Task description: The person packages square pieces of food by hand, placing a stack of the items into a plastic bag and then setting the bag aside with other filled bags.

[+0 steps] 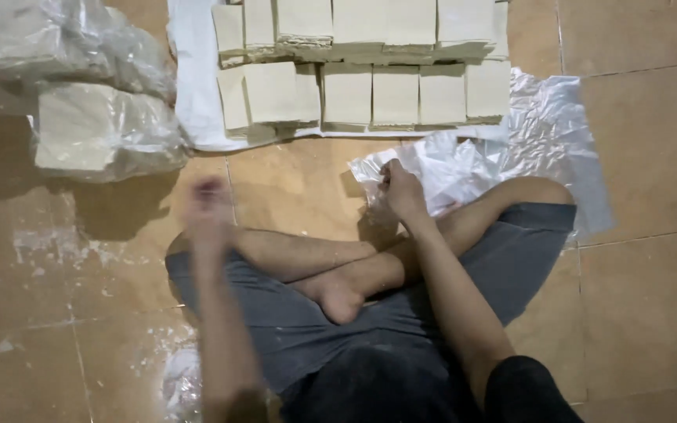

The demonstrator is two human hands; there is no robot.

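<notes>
Home packing spot: tiled floor [652,157], stacked packets [370,94]

Tan tiled floor [652,157] under white sheet [190,94], plastic bags [542,133].

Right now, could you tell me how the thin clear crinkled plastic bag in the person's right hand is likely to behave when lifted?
The thin clear crinkled plastic bag will probably be floppy, since it lies creased and slumped on the tiled floor. It looks empty and see-through, so likely very light. Its glossy film may slip, though the right hand seems to pinch it closed at one edge.
</notes>
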